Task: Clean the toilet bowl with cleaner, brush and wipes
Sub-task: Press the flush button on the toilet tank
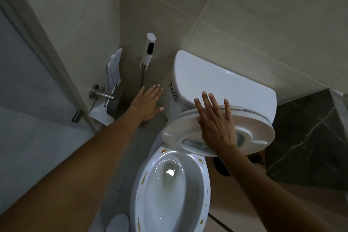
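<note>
A white toilet bowl (199, 190) lies below me, with yellow-brown stains dotted along its rim and water in the basin. The seat and lid (259, 130) are raised part way, tilted toward the white tank (207, 79). My right hand (216, 122) lies flat against the seat's edge, thumb hooked under it and fingers spread. My left hand (148, 101) reaches forward with its fingers apart, left of the tank and below the bidet sprayer (148, 49), holding nothing. No cleaner, brush or wipes are in view.
A flush lever (173, 91) sits on the tank's left side. A paper holder (105, 94) with tissue hangs on the left wall beside a glass door (28, 84). Beige tiles cover the walls. Dark marble floor (310, 137) is at right. A white object (117, 222) sits by the bowl's foot.
</note>
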